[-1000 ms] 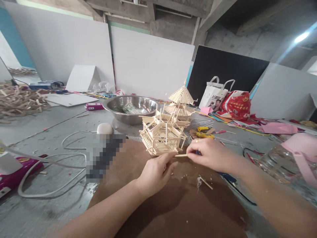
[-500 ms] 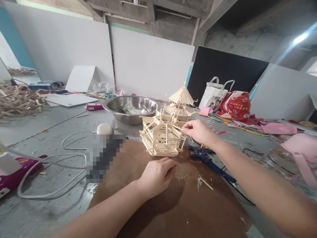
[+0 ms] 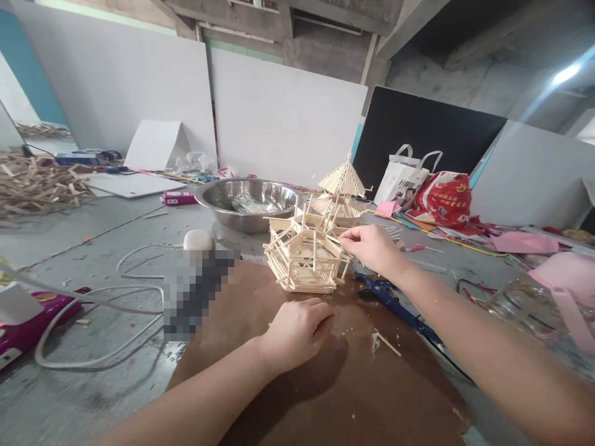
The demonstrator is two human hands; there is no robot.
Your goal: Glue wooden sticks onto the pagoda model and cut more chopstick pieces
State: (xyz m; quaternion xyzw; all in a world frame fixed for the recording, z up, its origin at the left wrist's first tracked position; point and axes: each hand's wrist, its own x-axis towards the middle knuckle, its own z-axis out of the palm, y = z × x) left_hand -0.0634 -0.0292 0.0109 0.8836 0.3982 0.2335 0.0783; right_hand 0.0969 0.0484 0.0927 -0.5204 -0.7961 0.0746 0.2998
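Observation:
A small model building made of thin wooden sticks [image 3: 310, 286] stands on a brown board [image 3: 372, 396], its upper sticks poking up at angles. At its upper right side, my right hand [image 3: 369, 244] is closed in a pinch on the end of a wooden stick [image 3: 343, 240]. My left hand [image 3: 297, 331] rests low in front of the model, apart from it, with the fingers curled. What these fingers hold, if anything, is hidden. A blue glue gun [image 3: 390, 303] lies right of the model. A loose stick [image 3: 389, 344] lies near it on the board.
Behind the model stand a steel basin [image 3: 251, 220] and a stick pagoda with a pointed roof [image 3: 341, 181]. A white cable [image 3: 97, 367] loops across the floor at left, beside a magenta power strip [image 3: 41, 316]. A clear jug [image 3: 520, 310] is at right, red bag [image 3: 444, 201] behind.
My right hand stays at the model's upper right side, its fingertips slightly closer to it. My left hand has hardly moved, and the whole view has shifted slightly.

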